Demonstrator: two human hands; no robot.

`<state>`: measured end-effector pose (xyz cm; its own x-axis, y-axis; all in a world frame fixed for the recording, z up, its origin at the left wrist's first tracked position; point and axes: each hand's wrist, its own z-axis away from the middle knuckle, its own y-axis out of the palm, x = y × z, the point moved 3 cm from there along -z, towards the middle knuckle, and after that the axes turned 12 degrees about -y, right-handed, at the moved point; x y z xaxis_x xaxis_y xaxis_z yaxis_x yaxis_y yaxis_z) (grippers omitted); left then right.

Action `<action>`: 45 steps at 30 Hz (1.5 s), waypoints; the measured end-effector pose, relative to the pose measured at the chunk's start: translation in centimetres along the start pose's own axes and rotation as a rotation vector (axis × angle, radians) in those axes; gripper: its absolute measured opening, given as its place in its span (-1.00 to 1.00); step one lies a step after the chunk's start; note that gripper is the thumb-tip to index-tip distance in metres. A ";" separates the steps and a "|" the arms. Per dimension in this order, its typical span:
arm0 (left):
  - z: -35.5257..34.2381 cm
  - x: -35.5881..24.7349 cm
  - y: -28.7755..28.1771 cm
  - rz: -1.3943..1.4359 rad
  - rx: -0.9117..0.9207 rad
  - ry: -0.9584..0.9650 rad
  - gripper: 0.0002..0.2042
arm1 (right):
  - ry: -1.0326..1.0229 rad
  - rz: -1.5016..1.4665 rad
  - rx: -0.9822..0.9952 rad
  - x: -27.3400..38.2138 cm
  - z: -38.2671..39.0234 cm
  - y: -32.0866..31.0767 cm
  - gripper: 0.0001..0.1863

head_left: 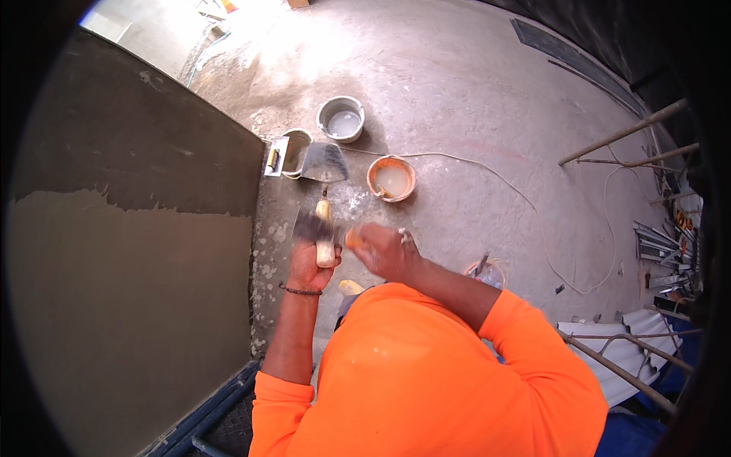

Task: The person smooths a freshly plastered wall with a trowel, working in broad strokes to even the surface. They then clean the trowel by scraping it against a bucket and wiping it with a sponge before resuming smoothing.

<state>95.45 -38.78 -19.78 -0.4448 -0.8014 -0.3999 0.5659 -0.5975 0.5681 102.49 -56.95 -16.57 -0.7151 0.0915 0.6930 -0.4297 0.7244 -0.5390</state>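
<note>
Left hand (pixel 308 263) gripping trowel (pixel 324 228) — handle upright, blade leftward, right hand (pixel 384 251) beside

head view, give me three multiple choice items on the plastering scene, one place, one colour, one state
1. Where is the orange bucket?
A. on the floor beyond the hands
B. on the wall
C. in the right hand

2. What colour is the person's shirt?
A. blue
B. orange
C. white

3. What is the left hand doing?
A. hanging empty
B. resting on the wall
C. gripping a trowel by its wooden handle

Answers:
1 A, it stands on the concrete floor near the grey bucket.
2 B, sleeves and back are bright orange.
3 C, fingers wrap the handle of the trowel, while the right hand is blurred beside it.
</note>
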 end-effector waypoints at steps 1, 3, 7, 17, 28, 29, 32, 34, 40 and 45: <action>-0.1 0.1 0.2 0.001 0.038 -0.027 -0.64 | 0.123 0.036 -0.039 -0.3 0.1 -0.1 -0.71; -0.2 0.3 0.3 -0.041 0.024 -0.002 -0.64 | -0.019 0.005 -0.005 0.1 0.1 0.0 -0.70; -0.2 0.4 0.2 0.016 -0.038 0.038 -0.64 | 0.006 0.037 0.049 0.0 0.2 0.0 -0.71; 0.0 0.6 0.7 0.008 0.018 0.003 -0.64 | -0.060 0.122 0.113 -0.6 0.3 -0.3 -0.62; 0.1 0.6 1.0 0.038 0.078 -0.009 -0.49 | -0.104 -0.058 0.049 -0.2 0.6 -0.7 -0.71; 0.2 0.6 1.1 0.038 0.126 -0.020 -0.47 | 0.024 -0.108 0.069 -0.7 0.6 -0.6 -0.72; 0.5 0.4 0.8 -0.045 0.161 0.001 -0.42 | -0.105 -0.144 0.227 -0.8 0.7 -0.3 -0.72; 0.5 0.4 0.5 -0.068 0.168 0.003 -0.43 | 0.004 -0.152 0.142 -1.9 0.5 -0.3 -0.71; 0.2 0.8 -0.6 -0.008 0.174 -0.114 -0.48 | 0.009 -0.138 0.262 -2.7 1.0 0.0 -0.66; 0.1 1.0 -0.7 -0.049 0.165 -0.109 -0.50 | 0.052 -0.129 0.203 -2.7 1.5 0.0 -0.66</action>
<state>94.54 -39.20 -20.56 -0.5466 -0.7586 -0.3547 0.4243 -0.6161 0.6636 103.59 -58.24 -19.10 -0.6199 0.0462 0.7833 -0.6212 0.5810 -0.5258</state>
